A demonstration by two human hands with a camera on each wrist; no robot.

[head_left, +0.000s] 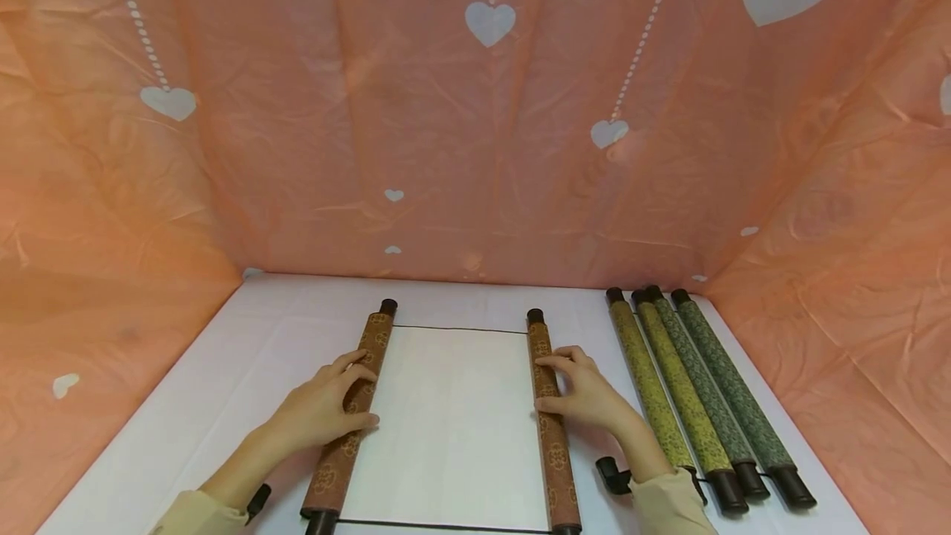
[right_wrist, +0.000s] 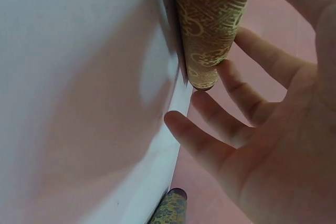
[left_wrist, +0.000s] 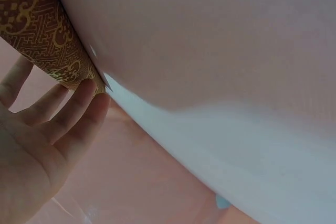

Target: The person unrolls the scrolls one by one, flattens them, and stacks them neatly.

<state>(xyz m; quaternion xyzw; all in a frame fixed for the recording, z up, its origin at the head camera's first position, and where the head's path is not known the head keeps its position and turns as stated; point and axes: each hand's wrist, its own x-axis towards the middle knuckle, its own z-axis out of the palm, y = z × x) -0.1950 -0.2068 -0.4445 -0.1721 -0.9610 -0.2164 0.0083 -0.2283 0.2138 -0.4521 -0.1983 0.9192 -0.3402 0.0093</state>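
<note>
A scroll lies partly unrolled, its pale blank sheet (head_left: pixel 449 428) stretched between two brown rolls with a gold pattern. My left hand (head_left: pixel 327 403) holds the left roll (head_left: pixel 330 477), with thumb and fingers spread across it. Over the right roll (head_left: pixel 557 456) my right hand (head_left: pixel 583 390) reaches with thumb and index finger, gripping it near its middle. In the left wrist view, several fingertips touch the patterned roll (left_wrist: pixel 39 30). The right wrist view shows fingers against the side of the other roll (right_wrist: pixel 215 19), the lowest ones apart from it.
To the right lie several rolled scrolls with dark end knobs: yellow-green ones (head_left: pixel 654 386) and dark green ones (head_left: pixel 735 403). A white cloth (head_left: pixel 215 386) covers the table. Pink-orange curtains (head_left: pixel 446 147) with white hearts hang behind and at both sides.
</note>
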